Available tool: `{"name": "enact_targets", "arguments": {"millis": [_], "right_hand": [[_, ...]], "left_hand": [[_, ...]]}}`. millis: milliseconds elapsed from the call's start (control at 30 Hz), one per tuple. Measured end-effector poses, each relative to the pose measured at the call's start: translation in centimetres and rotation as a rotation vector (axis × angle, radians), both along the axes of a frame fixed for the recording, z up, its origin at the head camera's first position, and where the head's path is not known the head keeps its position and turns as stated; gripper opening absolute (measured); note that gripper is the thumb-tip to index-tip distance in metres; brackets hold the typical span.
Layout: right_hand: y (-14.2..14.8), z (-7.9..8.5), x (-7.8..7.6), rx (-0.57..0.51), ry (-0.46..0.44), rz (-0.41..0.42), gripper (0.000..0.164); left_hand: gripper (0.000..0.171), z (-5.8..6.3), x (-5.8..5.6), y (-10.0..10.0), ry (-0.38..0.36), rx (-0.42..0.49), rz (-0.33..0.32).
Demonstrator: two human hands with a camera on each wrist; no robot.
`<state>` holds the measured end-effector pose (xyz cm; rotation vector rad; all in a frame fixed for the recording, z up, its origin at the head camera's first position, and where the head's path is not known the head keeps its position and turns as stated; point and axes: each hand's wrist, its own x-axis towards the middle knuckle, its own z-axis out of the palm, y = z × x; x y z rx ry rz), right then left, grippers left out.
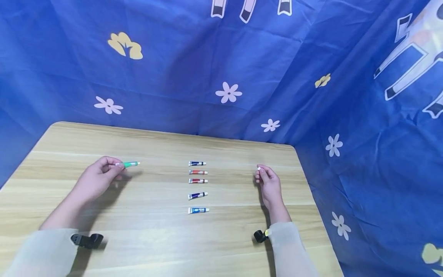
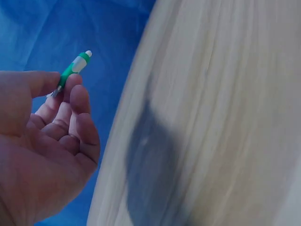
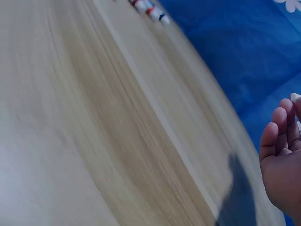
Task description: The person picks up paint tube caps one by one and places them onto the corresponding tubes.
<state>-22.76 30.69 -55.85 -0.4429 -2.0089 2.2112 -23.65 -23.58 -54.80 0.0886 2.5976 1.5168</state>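
Observation:
My left hand (image 1: 98, 177) pinches a small green paint tube (image 1: 131, 164) by its flat end, between thumb and fingertips. In the left wrist view the tube (image 2: 70, 70) points up and away from the hand, its white tip uppermost. Over the right part of the table, my right hand (image 1: 270, 186) pinches a small white cap-like piece (image 1: 258, 168) between thumb and index finger. Only part of this hand (image 3: 284, 160) shows at the right edge of the right wrist view, with the white piece (image 3: 295, 97) at its fingertips.
Between the hands, several paint tubes lie in a column on the wooden table (image 1: 155, 238): a dark blue one (image 1: 197, 164) farthest, then an orange one (image 1: 198, 172), a red one (image 1: 198, 181), a purple one (image 1: 197, 196) and a blue one (image 1: 198, 210). Blue patterned cloth (image 1: 180, 84) hangs behind.

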Motion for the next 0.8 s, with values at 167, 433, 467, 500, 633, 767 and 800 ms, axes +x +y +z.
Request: {"name": "enact_targets", "arguments": {"millis": [167, 433, 467, 500, 633, 767, 800], "right_hand": [[-0.6, 0.6, 1.2, -0.140, 0.050, -0.021, 0.016], [-1.9, 0.5, 3.9, -0.258, 0.104, -0.053, 0.016], [-2.1, 0.4, 4.2, -0.269, 0.114, -0.062, 0.016], [-2.2, 0.3, 4.5, -0.277, 0.121, -0.070, 0.017], [-2.8, -0.1, 5.4, -0.302, 0.137, -0.097, 0.015], [-3.1, -0.1, 6.3, -0.328, 0.152, -0.111, 0.013], [-3.2, -0.2, 6.6, -0.332, 0.154, -0.109, 0.014]], "left_hand": [[0.033, 0.7, 1.7, 1.5, -0.054, 0.063, 0.004], [0.036, -0.1, 4.9, 4.2, -0.162, 0.119, 0.029], [0.037, -0.3, 5.3, 4.4, -0.163, 0.114, 0.031], [0.037, -0.4, 5.8, 4.6, -0.163, 0.109, 0.031], [0.039, -0.5, 7.3, 5.0, -0.148, 0.075, 0.036], [0.040, -0.6, 8.5, 5.1, -0.137, 0.035, 0.072], [0.040, -0.6, 8.8, 5.2, -0.144, 0.042, 0.082]]}}
